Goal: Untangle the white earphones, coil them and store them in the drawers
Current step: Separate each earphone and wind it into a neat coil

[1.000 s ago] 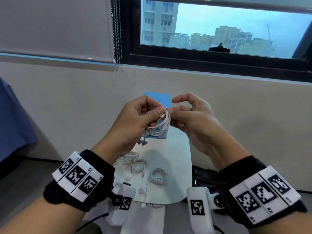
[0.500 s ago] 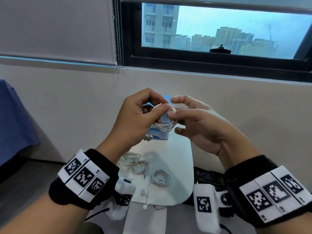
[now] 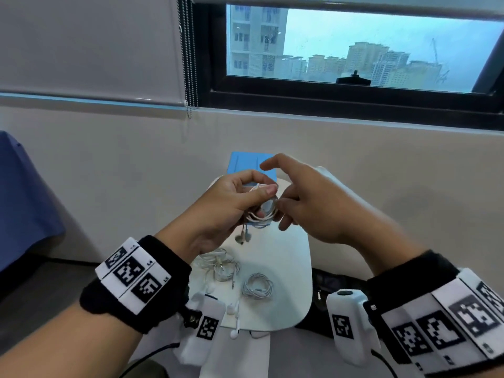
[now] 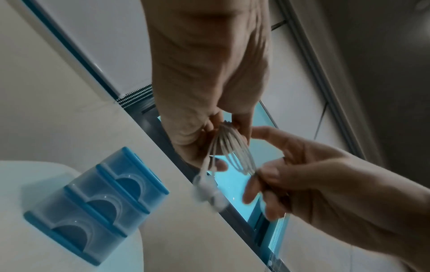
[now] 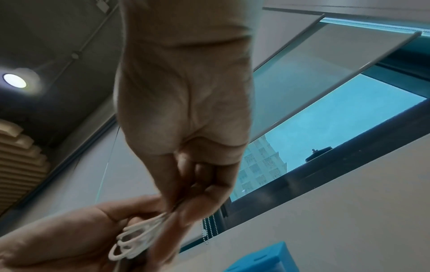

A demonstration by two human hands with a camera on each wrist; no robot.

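Note:
A white earphone coil (image 3: 260, 211) is held in the air over the table, in front of the blue drawer unit (image 3: 252, 165). My left hand (image 3: 263, 200) grips the coil between thumb and curled fingers. Its two earbuds (image 3: 244, 237) dangle below. My right hand (image 3: 283, 205) pinches the coil's right side with thumb and lower fingers, while its index finger points up and away. The left wrist view shows the coil (image 4: 232, 147) fanned out between both hands, with the three closed drawers (image 4: 93, 202) behind. In the right wrist view the loops (image 5: 135, 243) are blurred.
On the small white table (image 3: 289, 255) below lie a tangled earphone set (image 3: 221, 266), a coiled set (image 3: 257, 289) and loose earbuds (image 3: 234, 309) at the near edge. A black bag (image 3: 327, 293) sits right of the table. The wall and window are close behind.
Both hands have come down with the coil, closer to the table. My right index finger has lifted off the coil, and the right fingers now pinch lower on its right side.

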